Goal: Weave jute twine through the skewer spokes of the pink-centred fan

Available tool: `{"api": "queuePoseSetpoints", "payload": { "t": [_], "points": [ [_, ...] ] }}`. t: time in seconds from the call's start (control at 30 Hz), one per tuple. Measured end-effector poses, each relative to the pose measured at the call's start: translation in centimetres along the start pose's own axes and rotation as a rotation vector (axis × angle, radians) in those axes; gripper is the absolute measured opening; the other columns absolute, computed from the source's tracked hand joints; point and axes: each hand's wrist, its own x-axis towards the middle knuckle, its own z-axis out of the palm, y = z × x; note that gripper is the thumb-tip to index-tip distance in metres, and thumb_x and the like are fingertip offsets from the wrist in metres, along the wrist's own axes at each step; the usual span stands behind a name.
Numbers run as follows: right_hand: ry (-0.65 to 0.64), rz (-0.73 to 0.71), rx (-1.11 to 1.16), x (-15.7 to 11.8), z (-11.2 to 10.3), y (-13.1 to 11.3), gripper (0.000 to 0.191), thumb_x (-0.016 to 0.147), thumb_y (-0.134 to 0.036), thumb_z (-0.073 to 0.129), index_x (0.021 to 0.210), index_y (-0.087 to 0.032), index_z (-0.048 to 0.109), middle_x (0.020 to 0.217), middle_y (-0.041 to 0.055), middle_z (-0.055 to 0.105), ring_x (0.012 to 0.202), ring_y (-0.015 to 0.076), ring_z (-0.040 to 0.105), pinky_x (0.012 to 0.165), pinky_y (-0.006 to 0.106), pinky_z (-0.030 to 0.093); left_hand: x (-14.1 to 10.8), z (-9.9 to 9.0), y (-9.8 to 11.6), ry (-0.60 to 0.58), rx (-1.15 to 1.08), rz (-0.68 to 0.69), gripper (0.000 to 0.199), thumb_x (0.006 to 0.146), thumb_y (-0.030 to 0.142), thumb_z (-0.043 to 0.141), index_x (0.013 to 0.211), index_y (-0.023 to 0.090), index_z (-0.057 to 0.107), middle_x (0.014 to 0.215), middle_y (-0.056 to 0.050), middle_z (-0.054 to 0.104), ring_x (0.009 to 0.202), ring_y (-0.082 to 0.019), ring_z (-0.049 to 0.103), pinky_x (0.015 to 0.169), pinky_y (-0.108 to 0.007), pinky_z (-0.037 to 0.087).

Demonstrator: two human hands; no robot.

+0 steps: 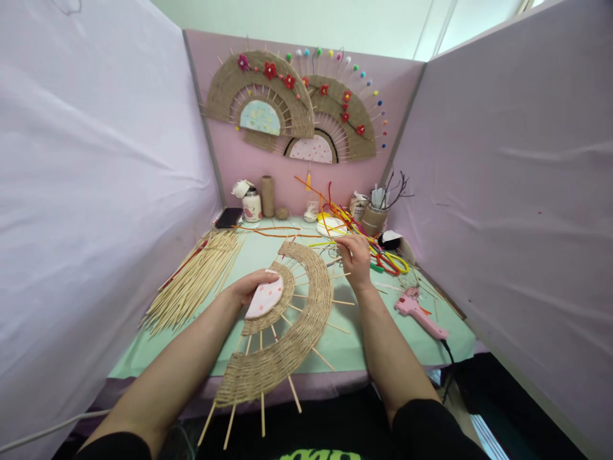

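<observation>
your left hand [249, 285] grips the tan woven-twine fan [319, 300] by its hub, above the green-covered tabletop [350, 352]; your right hand [355, 260], grip unclear, is near its pale sticks [343, 303]. one-sided support could let it twist.

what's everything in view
woven fan: 1, tan, left hand
wall fans: 2, tan, back
sticks: many, pale, left
phone-like slab: 1, black, back left
containers: several, white or brown, back
branches: several, dark, back right
twine rolls: 2, brown, back left
craft stems: several, mixed colours, centre and right
tassel: 1, yellow, back centre
glue gun: 1, pink, right
black item, unclear: 1, back right
table: 1, green, beneath
panels: 3, pinkish, around
left hand: 1, holding fan
right hand: 1, beside fan
</observation>
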Motion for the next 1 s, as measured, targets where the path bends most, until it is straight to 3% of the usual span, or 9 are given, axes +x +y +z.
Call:
{"api": "queuePoseSetpoints", "payload": {
  "t": [0.17,0.47,0.6,0.7,0.83,1.0],
  "points": [
    [-0.012,-0.021,-0.02,0.1,0.1,-0.3,0.016,0.087,-0.026,0.051,0.089,-0.023,0.066,0.086,0.0043,0.065,0.087,0.0197,0.054,0.081,0.038,0.039,0.2,0.0,-0.5,-0.032,-0.021,-0.042,0.022,0.071,0.023,0.064,0.08,0.003,0.067,0.065,-0.012,0.07,0.054,-0.016,0.064,0.053,-0.024,0.048],
    [-0.131,0.029,0.083,0.1,0.4,-0.7,0.015,0.085,-0.026,0.051,0.086,-0.023,0.066,0.084,0.005,0.065,0.087,0.0205,0.054,0.083,0.039,0.04,0.0,0.0,-0.5,-0.026,-0.002,-0.045,0.02,0.069,0.023,0.066,0.076,0.005,0.067,0.062,-0.011,0.069,0.051,-0.016,0.063,0.049,-0.022,0.046],
    [-0.188,0.167,0.186,-0.2,0.9,-0.7,0.011,0.081,-0.028,0.056,0.084,-0.021,0.064,0.08,0.004,0.063,0.08,0.0191,0.055,0.081,0.037,0.041,0.0,0.0,-0.5,-0.006,-0.014,-0.021,0.021,0.068,0.024,0.066,0.077,0.005,0.068,0.062,-0.011,0.069,0.051,-0.016,0.063,0.05,-0.022,0.047],
    [-0.372,0.292,0.354,-0.7,1.6,-0.8,0.014,0.079,-0.028,0.055,0.086,-0.019,0.064,0.08,0.003,0.062,0.078,0.0174,0.055,0.077,0.033,0.043,-0.1,-0.3,-0.5,0.0,-0.04,0.001,0.021,0.067,0.024,0.066,0.075,0.005,0.068,0.062,-0.012,0.069,0.051,-0.017,0.064,0.05,-0.023,0.048],
    [-0.708,0.29,0.505,-1.2,2.3,-1.5,0.021,0.082,-0.029,0.049,0.087,-0.019,0.067,0.084,0.0032,0.063,0.086,0.018,0.056,0.078,0.032,0.043,-0.6,-1.1,-0.4,-0.035,-0.101,0.051,0.018,0.07,0.024,0.062,0.072,0.007,0.066,0.059,-0.01,0.068,0.05,-0.018,0.064,0.048,-0.024,0.048],
    [-0.834,0.295,0.457,-1.2,2.1,-2.3,0.021,0.078,-0.033,0.057,0.089,-0.02,0.068,0.09,0.004,0.066,0.089,0.0179,0.057,0.078,0.031,0.043,-1.7,-2.4,0.8,-0.046,-0.21,0.165,0.031,0.079,0.04,0.051,0.078,0.012,0.063,0.059,-0.007,0.066,0.052,-0.018,0.064,0.049,-0.026,0.049]
  ]
}}
